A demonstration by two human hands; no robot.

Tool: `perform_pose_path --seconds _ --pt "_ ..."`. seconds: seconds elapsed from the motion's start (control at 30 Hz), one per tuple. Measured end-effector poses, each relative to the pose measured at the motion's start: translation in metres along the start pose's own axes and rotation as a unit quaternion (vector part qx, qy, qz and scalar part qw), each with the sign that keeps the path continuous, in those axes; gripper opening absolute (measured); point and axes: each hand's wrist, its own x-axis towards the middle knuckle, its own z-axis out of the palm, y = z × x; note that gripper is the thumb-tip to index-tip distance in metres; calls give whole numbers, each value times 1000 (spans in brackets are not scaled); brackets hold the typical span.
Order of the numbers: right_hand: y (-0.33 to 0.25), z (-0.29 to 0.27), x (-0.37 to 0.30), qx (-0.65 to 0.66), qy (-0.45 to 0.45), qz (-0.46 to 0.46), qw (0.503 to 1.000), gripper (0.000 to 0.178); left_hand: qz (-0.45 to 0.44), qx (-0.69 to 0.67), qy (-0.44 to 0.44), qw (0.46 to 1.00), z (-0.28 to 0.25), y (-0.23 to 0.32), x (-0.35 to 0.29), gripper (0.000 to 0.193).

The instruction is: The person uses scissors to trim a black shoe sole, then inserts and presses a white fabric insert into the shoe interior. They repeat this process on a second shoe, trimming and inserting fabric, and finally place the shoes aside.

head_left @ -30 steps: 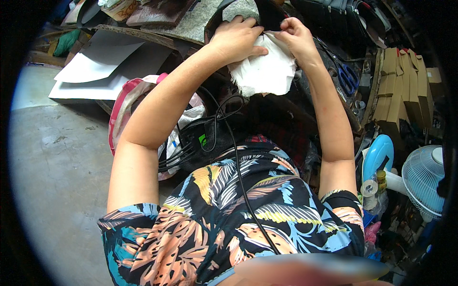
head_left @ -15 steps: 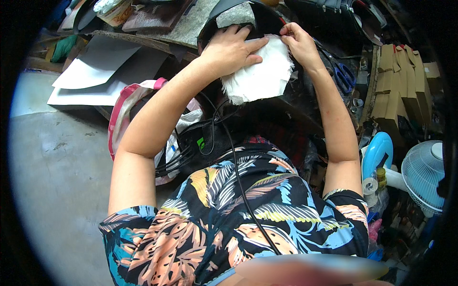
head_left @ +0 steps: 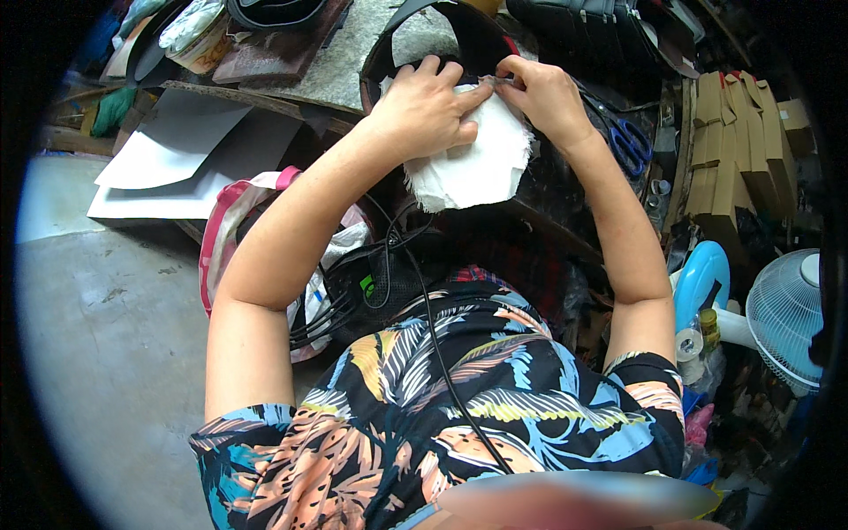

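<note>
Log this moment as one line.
left hand: spread on white cloth | right hand: fingertips at cloth's upper edge | beyond: black curved band | farther right: blue-handled scissors

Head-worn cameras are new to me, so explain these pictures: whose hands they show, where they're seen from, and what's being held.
No machine here: a person works bare-handed, seen from above through a wide fisheye camera worn on the head, which bends straight edges. The left hand rests on a frayed white cloth; the right hand has its fingertips together at the cloth's upper edge, though exactly what they pinch is too small to tell. Beyond are a dark curved piece and a grey worktop bearing a brown board.
</note>
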Motion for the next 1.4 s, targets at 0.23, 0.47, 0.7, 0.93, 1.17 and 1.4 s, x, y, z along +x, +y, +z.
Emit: perform_pose_path --seconds 0.23,0.47,0.7,0.93,1.17,1.4 --pt "7 7 6 -86 -15 -16 996 17 -9 17 -11 1000 1 3 -2 54" --pt "13 7 9 -106 -15 -7 994 18 -7 8 -15 1000 2 3 -6 51" --pt "14 15 8 -185 14 -24 982 20 26 -84 11 996 8 9 -21 54" --pt "11 3 14 -155 -89 51 982 26 188 -124 -21 974 -4 32 -39 57" --pt "15 4 11 -117 -82 66 988 27 234 -341 -105 904 -22 46 -33 49" --pt "17 18 3 -135 -6 48 990 24 26 -112 28 993 -21 40 -21 62"
